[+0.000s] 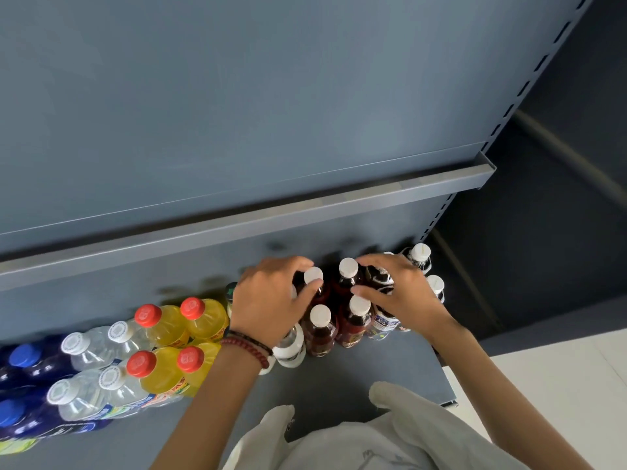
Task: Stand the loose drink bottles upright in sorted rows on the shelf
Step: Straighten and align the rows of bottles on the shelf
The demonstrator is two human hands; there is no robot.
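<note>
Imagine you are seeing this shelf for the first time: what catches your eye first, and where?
Two hands meet at the centre: the left hand and right hand each grip one of the white-capped dark bottles clustered there. Left of them, yellow bottles with red caps glow brightest, with clear bottles and blue bottles beyond.

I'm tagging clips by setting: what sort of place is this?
Probably a shop aisle being stocked: a grey metal shelf with a slotted upright, and drink bottles stood in rows by kind: yellow bottles, clear bottles, red bottles.
</note>
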